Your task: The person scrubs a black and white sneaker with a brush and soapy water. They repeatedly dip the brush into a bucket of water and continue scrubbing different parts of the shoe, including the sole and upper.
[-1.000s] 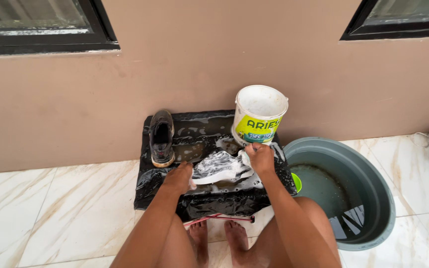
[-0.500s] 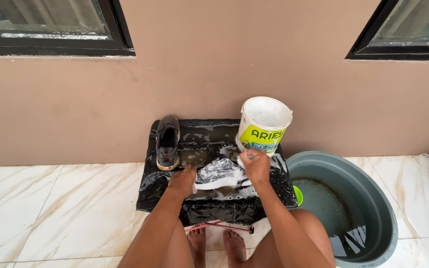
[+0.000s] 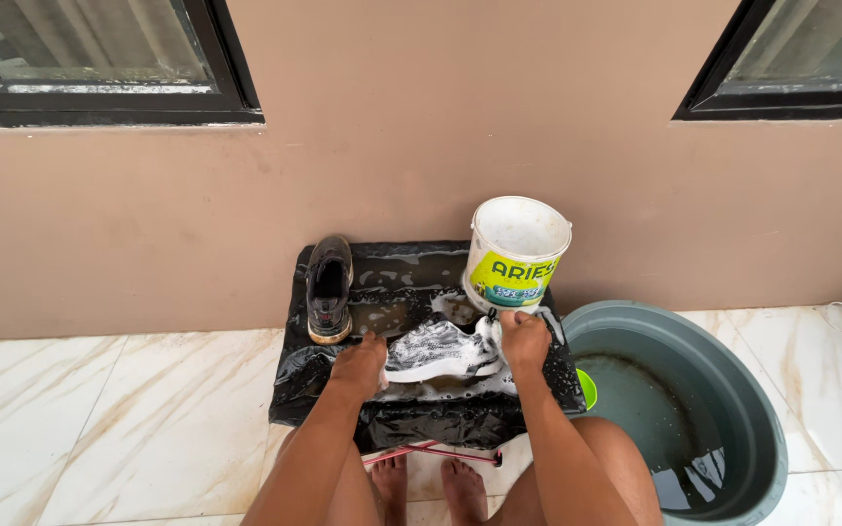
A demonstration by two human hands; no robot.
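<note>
Wall (image 3: 421, 166) first, plain tan, filling the whole top half with a dark-framed window (image 3: 99, 58) in each upper corner. Below it is a white marble-look tile floor (image 3: 119, 419).

Next biggest is a big grey-green basin (image 3: 733, 390) on the floor at the right, with a bit of dirty water in the bottom. Just left of it is a black plastic sheet (image 3: 421, 419), wet and soapy, spread over something low against the wall.

On the sheet's far right corner stands a white bucket (image 3: 516, 251) with a yellow-green label, touching the wall side. At the far left a dark shoe (image 3: 328, 287) sits with its opening up and one end toward the wall.

In the middle of the sheet lies a white and grey sneaker (image 3: 440, 351), sideways and foamy. The left hand (image 3: 358, 362) is pressed against one end of it, fingers curled down. The right hand (image 3: 523, 341) is closed around the other end, pinching it near the bucket's base.

Small stuff: a bit of bright green something (image 3: 587, 388) pokes out between sheet and basin, can't tell what it is. A thin red strap (image 3: 431, 453) runs by the person's bare feet (image 3: 431, 482) below the sheet.
</note>
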